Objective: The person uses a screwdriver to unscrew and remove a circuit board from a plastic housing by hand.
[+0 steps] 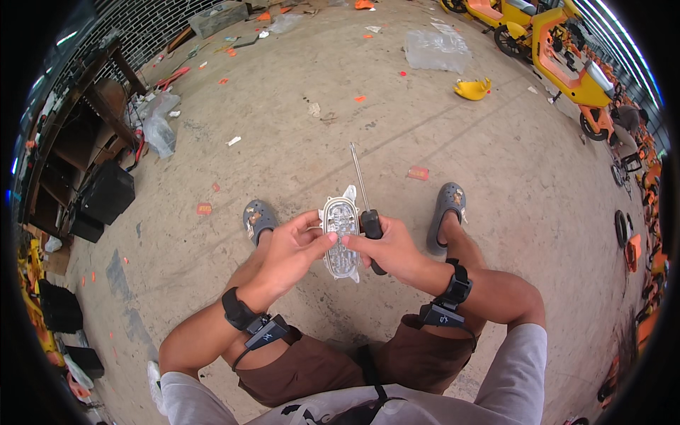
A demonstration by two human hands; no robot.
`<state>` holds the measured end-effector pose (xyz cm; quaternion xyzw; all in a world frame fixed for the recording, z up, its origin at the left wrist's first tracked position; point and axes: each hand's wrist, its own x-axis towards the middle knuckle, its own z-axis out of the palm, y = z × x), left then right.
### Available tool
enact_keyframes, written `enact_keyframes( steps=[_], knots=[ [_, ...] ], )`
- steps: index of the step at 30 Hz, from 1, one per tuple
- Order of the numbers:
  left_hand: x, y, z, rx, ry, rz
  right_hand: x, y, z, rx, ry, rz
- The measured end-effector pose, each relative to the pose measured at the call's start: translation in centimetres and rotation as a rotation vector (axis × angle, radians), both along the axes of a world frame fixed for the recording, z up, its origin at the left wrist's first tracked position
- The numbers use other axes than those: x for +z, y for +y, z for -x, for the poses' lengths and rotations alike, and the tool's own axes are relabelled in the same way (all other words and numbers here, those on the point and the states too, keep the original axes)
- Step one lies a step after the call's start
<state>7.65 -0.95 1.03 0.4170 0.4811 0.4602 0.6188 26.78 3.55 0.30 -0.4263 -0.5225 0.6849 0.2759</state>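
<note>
Between my hands is an oval vehicle lamp (341, 215) with a pale rim, a shiny, clear-and-silver face and small mounting tabs at its ends. My left hand (294, 244) is closed on its left edge, the thumb pressing on the face. From the other side, my right hand (399, 251) steadies the lamp with its thumb. That same hand also grips a screwdriver (370, 224) by its black handle, and the metal shaft points away from me beside the lamp. Some of my fingers are hidden beneath the lamp and handle.
Concrete floor (283, 149) spreads around my feet, littered with scraps. A yellow plastic part (472, 88) and a clear plastic bag (437, 51) lie ahead. Yellow-orange scooters (567, 67) stand at right, a person (627, 127) among them. Black boxes (106, 193) sit beside a dark workbench (88, 106) at left.
</note>
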Motion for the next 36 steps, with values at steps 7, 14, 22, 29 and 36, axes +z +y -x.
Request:
enact_keyframes(
  steps=[7,14,22,29,36],
  knots=[
    [-0.4,0.0,-0.1,-0.014,-0.021,-0.046,-0.2,0.1,0.0,0.002,0.030,-0.001],
    [0.1,-0.2,-0.4,0.017,-0.020,-0.121,-0.4,0.6,-0.2,-0.072,0.096,0.048],
    [-0.5,-0.2,0.2,-0.096,-0.053,-0.054,0.3,1.8,-0.8,-0.148,0.269,0.153],
    [0.1,-0.3,-0.4,-0.233,0.023,-0.021,0.3,2.3,-1.2,-0.131,0.369,0.265],
    [-1.7,0.5,-0.7,0.025,-0.030,-0.145,0.3,3.2,-1.6,0.055,0.521,0.475]
  ],
)
